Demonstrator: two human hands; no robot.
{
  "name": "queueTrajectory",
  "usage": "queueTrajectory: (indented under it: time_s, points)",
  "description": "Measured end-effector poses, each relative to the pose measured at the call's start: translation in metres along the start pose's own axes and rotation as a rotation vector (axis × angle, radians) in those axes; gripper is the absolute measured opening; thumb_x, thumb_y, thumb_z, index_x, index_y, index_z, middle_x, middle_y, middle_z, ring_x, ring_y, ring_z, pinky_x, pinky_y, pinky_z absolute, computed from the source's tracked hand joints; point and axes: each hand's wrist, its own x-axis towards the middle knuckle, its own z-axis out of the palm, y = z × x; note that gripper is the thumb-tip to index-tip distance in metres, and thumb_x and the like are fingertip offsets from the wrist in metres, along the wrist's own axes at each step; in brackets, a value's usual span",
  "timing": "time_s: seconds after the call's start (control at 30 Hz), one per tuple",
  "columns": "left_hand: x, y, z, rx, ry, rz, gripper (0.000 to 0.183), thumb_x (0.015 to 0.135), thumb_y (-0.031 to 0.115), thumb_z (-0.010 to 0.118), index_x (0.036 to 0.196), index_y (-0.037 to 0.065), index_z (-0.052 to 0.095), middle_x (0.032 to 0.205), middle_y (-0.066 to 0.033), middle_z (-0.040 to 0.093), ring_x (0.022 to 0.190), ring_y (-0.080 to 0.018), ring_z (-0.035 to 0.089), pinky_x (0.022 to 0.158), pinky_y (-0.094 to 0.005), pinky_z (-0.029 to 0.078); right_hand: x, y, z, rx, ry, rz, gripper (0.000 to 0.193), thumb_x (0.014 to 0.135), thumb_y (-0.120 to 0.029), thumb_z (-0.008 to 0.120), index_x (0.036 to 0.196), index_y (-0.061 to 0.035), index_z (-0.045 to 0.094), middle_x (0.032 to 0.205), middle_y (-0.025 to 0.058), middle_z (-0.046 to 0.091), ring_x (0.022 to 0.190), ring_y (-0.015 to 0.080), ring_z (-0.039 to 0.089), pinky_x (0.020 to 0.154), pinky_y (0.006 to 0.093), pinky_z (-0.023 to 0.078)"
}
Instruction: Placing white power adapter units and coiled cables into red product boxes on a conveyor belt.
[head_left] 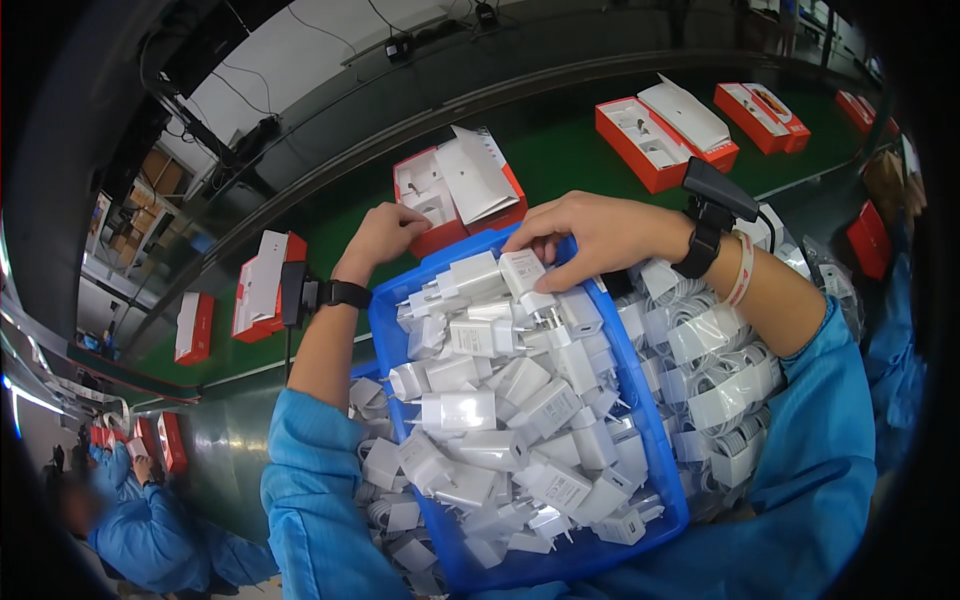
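My right hand [590, 232] is closed round a white charger plug [522, 274] at the far rim of a blue bin [650, 425]. Many similar white chargers [460, 411] lie jumbled inside that bin. My left hand [382, 238] is beyond the bin's far left corner, its fingers curled at the near wall of an open red box [437, 238]. The box has a white insert [432, 201], and a white flap [476, 180] stands raised beside it. The left fingertips are partly hidden against the box. Black straps with small devices sit on both my wrists.
More open red boxes [655, 178] line the green conveyor belt [560, 155] on both sides. Bagged white coiled cables [715, 365] are piled right of the bin, with more cables [385, 512] to its left. Another person in blue [150, 535] works at lower left.
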Motion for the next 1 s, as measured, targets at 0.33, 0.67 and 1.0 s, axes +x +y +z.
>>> queueTrajectory:
  time_s: [0.33, 0.67, 1.0]
  points:
    - [-0.091, -0.008, -0.075, -0.372, 0.115, 0.165, 0.028, 0.096, 0.021, 0.057, 0.109, -0.002, 0.067, 0.102, -0.0105, 0.071, 0.098, -0.0169, 0.065, 0.089, -0.0292, 0.049, 0.009, -0.027, -0.024, -0.438, 0.166, -0.150, 0.052, 0.071, -0.028, 0.076, 0.110, 0.0035, 0.065, 0.101, 0.0170, 0.066, 0.093, 0.0303, 0.066, 0.084, 0.0359, 0.053]
    - [-0.264, -0.164, -0.042, -0.562, 0.579, -0.273, 0.020, 0.097, 0.016, 0.055, 0.097, -0.001, 0.066, 0.091, -0.0060, 0.070, 0.084, -0.0104, 0.064, 0.075, -0.0243, 0.049, 0.143, -0.022, -0.096, -0.757, 0.212, -0.023, 0.051, 0.073, -0.026, 0.077, 0.112, 0.0047, 0.063, 0.105, 0.0180, 0.063, 0.095, 0.0298, 0.065, 0.086, 0.0357, 0.054]
    - [-0.286, -0.190, 0.035, -0.725, 0.741, -0.286, 0.018, 0.097, 0.013, 0.056, 0.100, -0.002, 0.067, 0.083, -0.0024, 0.064, 0.077, -0.0073, 0.057, 0.069, -0.0204, 0.043, 0.211, 0.068, -0.052, -0.995, 0.002, 0.317, 0.048, 0.070, -0.017, 0.070, 0.114, 0.0012, 0.064, 0.111, 0.0203, 0.063, 0.103, 0.0370, 0.062, 0.092, 0.0414, 0.050]
